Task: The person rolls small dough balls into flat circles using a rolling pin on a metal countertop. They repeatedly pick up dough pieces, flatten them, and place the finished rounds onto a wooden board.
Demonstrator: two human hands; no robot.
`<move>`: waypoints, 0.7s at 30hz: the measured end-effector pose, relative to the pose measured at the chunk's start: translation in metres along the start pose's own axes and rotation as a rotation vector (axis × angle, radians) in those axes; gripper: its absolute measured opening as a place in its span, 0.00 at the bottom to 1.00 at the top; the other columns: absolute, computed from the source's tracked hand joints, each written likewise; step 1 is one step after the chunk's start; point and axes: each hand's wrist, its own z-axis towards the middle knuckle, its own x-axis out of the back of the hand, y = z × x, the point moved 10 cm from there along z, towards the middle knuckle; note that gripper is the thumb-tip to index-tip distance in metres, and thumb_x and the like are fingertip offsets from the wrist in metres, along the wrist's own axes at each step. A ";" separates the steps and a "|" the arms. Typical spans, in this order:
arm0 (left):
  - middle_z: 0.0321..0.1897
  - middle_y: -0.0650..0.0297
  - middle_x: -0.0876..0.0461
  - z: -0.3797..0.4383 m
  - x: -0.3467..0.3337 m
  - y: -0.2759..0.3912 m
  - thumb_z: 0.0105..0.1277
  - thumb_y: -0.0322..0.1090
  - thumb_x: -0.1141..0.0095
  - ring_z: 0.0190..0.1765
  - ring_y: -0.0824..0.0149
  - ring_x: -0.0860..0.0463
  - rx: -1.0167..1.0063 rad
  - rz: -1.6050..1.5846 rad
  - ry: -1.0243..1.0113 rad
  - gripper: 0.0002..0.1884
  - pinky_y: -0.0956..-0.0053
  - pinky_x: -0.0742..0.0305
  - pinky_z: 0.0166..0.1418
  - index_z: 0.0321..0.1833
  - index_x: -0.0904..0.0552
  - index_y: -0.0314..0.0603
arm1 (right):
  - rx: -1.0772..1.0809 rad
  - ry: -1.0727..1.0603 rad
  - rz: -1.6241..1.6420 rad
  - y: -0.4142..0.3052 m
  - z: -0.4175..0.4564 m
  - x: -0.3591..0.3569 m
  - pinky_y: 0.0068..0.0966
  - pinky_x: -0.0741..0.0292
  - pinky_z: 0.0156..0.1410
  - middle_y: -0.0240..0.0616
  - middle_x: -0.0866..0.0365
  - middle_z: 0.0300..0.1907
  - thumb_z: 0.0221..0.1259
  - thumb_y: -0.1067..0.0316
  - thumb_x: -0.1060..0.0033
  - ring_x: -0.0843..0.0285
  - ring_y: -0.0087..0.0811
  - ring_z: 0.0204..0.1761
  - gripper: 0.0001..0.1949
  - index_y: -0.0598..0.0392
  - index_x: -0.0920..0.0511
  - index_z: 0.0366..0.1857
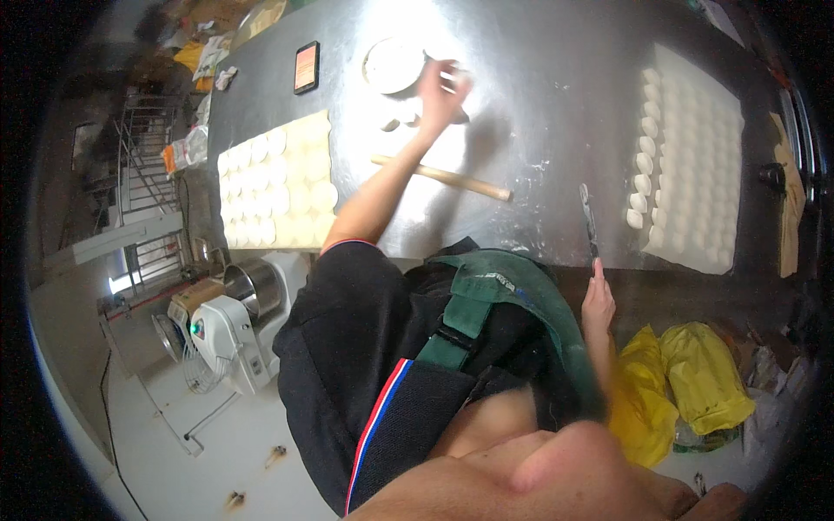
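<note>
My left hand (445, 94) is blurred over the steel worktable (547, 124), beside a round bowl (393, 65) with white contents. Its fingers are curled; whether something white sits between them cannot be made out. Small pale dough pieces (389, 124) lie just below the bowl, partly hidden by that hand. A wooden rolling pin (466, 182) rests at a slant on the tabletop, and my left forearm crosses above it. My right hand (597, 303), at the table's near edge, grips a narrow, flour-smeared knife-like tool (589, 218) that points away from me over the table.
Flat dough rounds (255, 189) lie in rows on a pale sheet at left. At right, several rows of dough pieces (692, 169) cover a white sheet. A phone (306, 68) lies near the bowl. A dough mixer (228, 332) stands left; yellow bags (707, 378) sit below right.
</note>
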 end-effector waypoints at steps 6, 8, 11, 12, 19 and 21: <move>0.50 0.48 0.21 0.053 0.097 -0.116 0.60 0.41 0.38 0.53 0.47 0.19 0.237 0.781 -0.066 0.18 0.58 0.24 0.61 0.50 0.16 0.40 | 0.003 -0.097 0.032 -0.007 0.012 -0.014 0.40 0.22 0.52 0.51 0.19 0.56 0.72 0.73 0.52 0.19 0.53 0.53 0.24 0.48 0.33 0.72; 0.49 0.48 0.21 0.051 0.092 -0.132 0.60 0.42 0.38 0.53 0.48 0.19 0.304 0.837 -0.141 0.18 0.58 0.24 0.60 0.50 0.15 0.41 | 0.023 -0.068 0.017 -0.008 0.012 -0.016 0.43 0.22 0.49 0.50 0.18 0.53 0.73 0.70 0.51 0.18 0.54 0.49 0.25 0.44 0.34 0.73; 0.48 0.48 0.22 0.063 0.065 -0.107 0.61 0.39 0.39 0.51 0.48 0.18 0.212 0.829 -0.140 0.14 0.57 0.23 0.57 0.49 0.16 0.45 | -0.032 -0.039 -0.023 0.003 0.006 -0.015 0.46 0.22 0.45 0.48 0.16 0.50 0.74 0.65 0.50 0.17 0.55 0.45 0.25 0.37 0.36 0.74; 0.49 0.49 0.22 0.062 0.060 -0.089 0.61 0.37 0.38 0.50 0.48 0.19 0.101 0.707 -0.093 0.13 0.57 0.23 0.56 0.48 0.17 0.45 | -0.051 -0.032 -0.024 0.006 0.005 -0.015 0.46 0.22 0.46 0.48 0.16 0.50 0.74 0.65 0.51 0.17 0.55 0.45 0.25 0.36 0.36 0.74; 0.44 0.56 0.22 -0.033 -0.026 0.018 0.61 0.31 0.36 0.43 0.54 0.18 -0.127 0.448 -0.348 0.11 0.62 0.22 0.45 0.47 0.18 0.45 | -0.130 -0.019 -0.041 0.031 0.022 -0.008 0.50 0.22 0.46 0.50 0.16 0.45 0.75 0.59 0.53 0.18 0.57 0.43 0.23 0.31 0.35 0.72; 0.44 0.56 0.21 -0.050 -0.059 0.011 0.60 0.32 0.37 0.45 0.52 0.19 -0.199 0.458 -0.443 0.12 0.59 0.23 0.47 0.48 0.17 0.46 | -0.185 -0.054 -0.076 0.048 0.015 -0.004 0.51 0.22 0.45 0.50 0.16 0.44 0.76 0.59 0.53 0.18 0.58 0.42 0.23 0.30 0.35 0.72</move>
